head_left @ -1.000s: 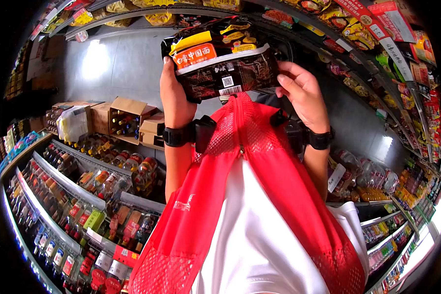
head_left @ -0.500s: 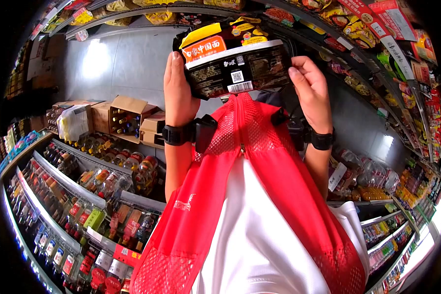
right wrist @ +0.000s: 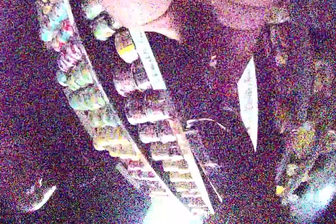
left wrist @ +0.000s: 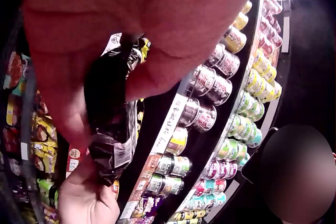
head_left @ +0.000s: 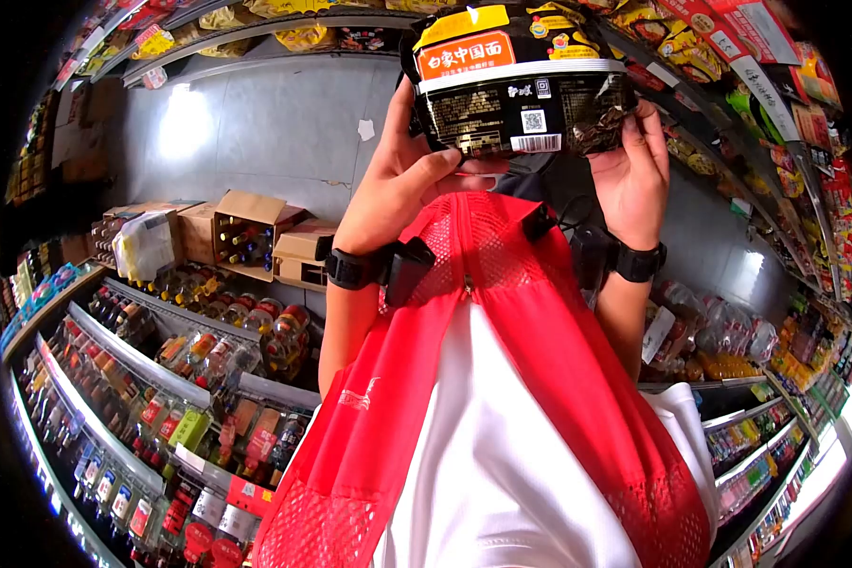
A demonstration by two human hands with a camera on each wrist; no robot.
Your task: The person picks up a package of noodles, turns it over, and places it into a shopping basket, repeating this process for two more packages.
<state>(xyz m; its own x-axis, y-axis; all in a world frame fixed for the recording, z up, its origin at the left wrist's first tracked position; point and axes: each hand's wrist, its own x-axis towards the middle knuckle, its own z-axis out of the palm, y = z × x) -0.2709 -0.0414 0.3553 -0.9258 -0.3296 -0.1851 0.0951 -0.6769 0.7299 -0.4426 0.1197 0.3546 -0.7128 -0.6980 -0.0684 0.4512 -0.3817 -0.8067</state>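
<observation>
At far left, liquor bottles (head_left: 114, 502) stand in tiered rows on shelves; beyond them, a white plastic bag (head_left: 144, 244) lies beside an open cardboard carton (head_left: 252, 204) of bottles, on the grey floor (head_left: 275, 133). The left hand (head_left: 396, 187), with a black wristband (head_left: 350, 270), is clamped on the left end of a black instant-noodle packet (head_left: 478, 106), thumb along its lower edge. The packet is held aloft before the red vest (head_left: 530, 331), its barcode and orange label facing the head camera. The right hand (head_left: 631, 175) pinches the packet's lower right corner between thumb and fingers. At right are large clear bottles (head_left: 729, 327) and shelves of bright packets (head_left: 814, 80). The right wrist view is too grainy to show the grip.
</observation>
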